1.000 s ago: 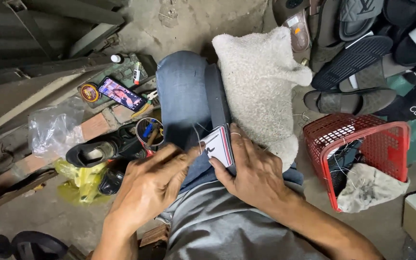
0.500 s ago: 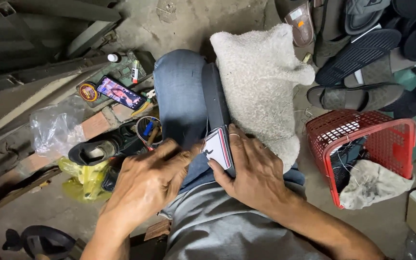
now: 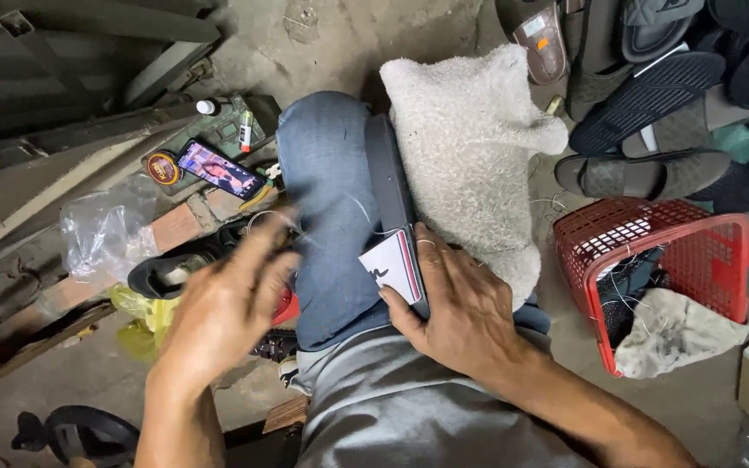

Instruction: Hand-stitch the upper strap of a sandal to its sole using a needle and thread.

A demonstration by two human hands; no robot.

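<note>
Right hand [image 3: 465,316] clamps dark sandal strap [image 3: 389,191] on knee; left hand [image 3: 223,308], blurred, grip untellable, pulls thread [image 3: 353,208]; risk: snagging.

fuzzy cloth towel [image 3: 470,147], red plastic basket [image 3: 695,234]

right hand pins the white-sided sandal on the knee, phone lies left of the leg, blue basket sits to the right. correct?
Not quite: the head view shows the basket is red, not blue. The rest holds: the right hand presses the white-sided sandal on the knee, and the phone lies left of the leg.
</note>
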